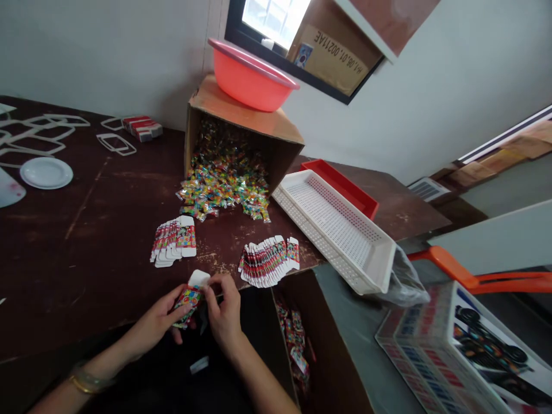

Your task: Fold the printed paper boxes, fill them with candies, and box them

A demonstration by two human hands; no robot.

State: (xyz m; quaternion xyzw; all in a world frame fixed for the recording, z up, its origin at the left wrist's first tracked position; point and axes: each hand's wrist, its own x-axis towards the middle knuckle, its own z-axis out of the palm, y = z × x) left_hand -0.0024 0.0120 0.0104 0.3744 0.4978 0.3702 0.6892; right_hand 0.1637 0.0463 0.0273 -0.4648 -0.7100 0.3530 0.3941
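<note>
My left hand (166,313) is closed around a small printed carton (190,297), colourful with a white flap standing up at its top. The fingers of my right hand (225,307) are bent in a pinch at the carton's upper right edge, beside the flap. Just beyond lies a fanned stack of flat cartons (173,241). A second fan of flat cartons (268,260) lies to the right, near the table edge. Behind them, a cardboard box on its side (282,129) spills many small clear packets of colourful candy (224,187) onto the table.
A pink basin (252,77) sits on the box. Right of it are a white perforated tray (336,230) and a red tray (345,187). Filled cartons (295,336) lie in a box below the edge. A white plate (46,173) and rubber-band-like loops (116,144) are left.
</note>
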